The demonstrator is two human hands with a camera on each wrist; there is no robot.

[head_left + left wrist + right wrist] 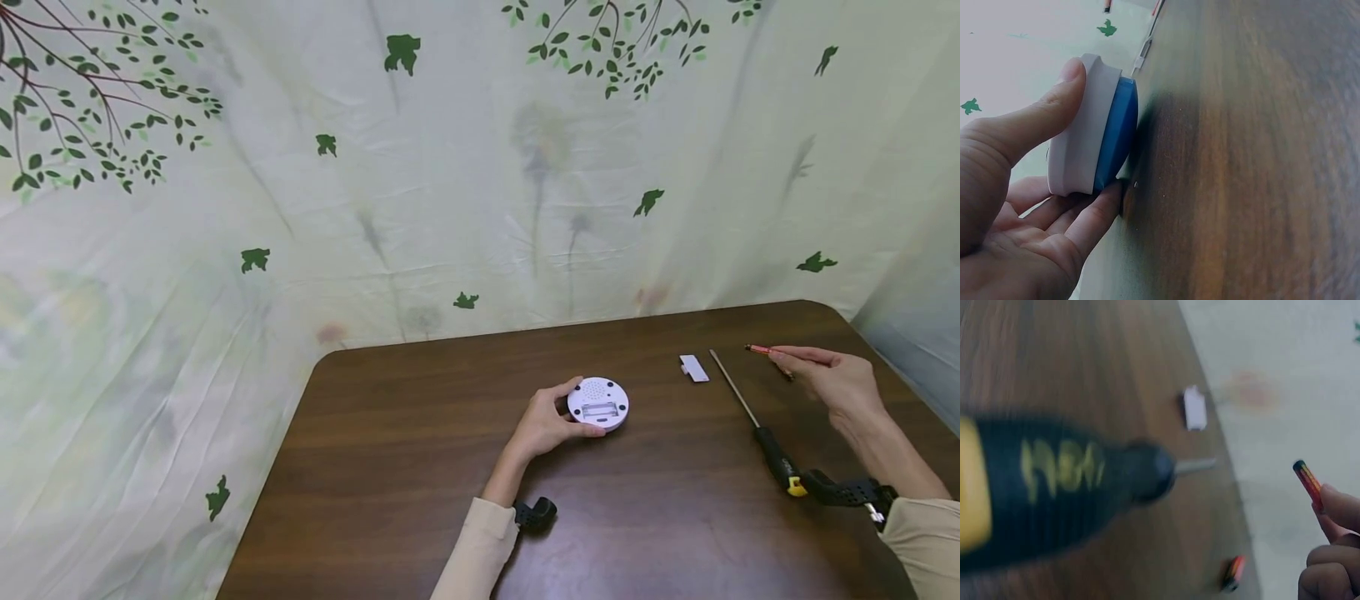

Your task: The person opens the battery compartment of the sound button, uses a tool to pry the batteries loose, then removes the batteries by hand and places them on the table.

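Observation:
My left hand (546, 425) grips a round white device (597, 392) by its edge, thumb on one side and fingers on the other. Its back faces up, showing a speaker grille and an uncovered battery compartment. From the left wrist view, the underside is a blue dome (1116, 134) close over the tabletop. At the right, my right hand (843, 387) pinches a red and black battery (1308, 482) between thumb and fingertips, raised above the table. Below that hand, a second battery (1234, 573) lies on the table.
A screwdriver (772, 454) with a black and yellow handle lies between the hands, partly beside the right wrist strap. Left of its tip is a small white battery cover (694, 368). The brown table (375, 467) ends at a patterned curtain (450, 208).

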